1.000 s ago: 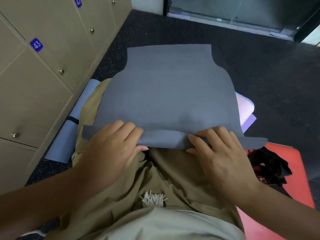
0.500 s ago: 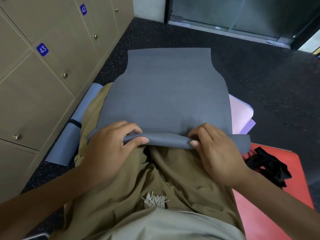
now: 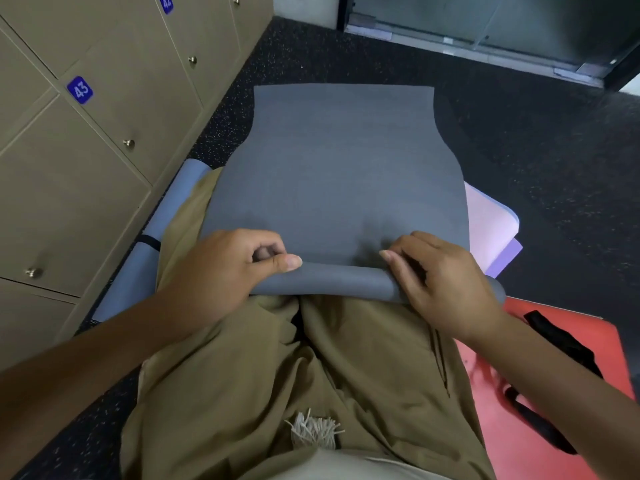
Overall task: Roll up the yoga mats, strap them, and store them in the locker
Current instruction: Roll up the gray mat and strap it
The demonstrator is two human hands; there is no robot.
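A grey yoga mat (image 3: 339, 161) lies flat on the dark floor and runs away from me, over my knees. Its near edge is curled into a thin roll (image 3: 332, 280). My left hand (image 3: 221, 271) grips the left part of that roll, thumb on top. My right hand (image 3: 446, 282) grips the right part, fingers curled over it. A blue mat (image 3: 138, 268), rolled and bound with a black strap, lies on the floor along the lockers (image 3: 86, 133). A pink and purple mat (image 3: 488, 226) sticks out from under the grey one at the right.
Tan lockers numbered 42 and 43, doors closed, line the left side. A red mat (image 3: 519, 410) lies at the lower right with black straps (image 3: 568, 344) on it. Glass doors (image 3: 485, 22) stand at the far end of the dark speckled floor.
The near edge of the grey mat went from a flat fold to a tight thin roll. Both hands curled round it and moved slightly forward.
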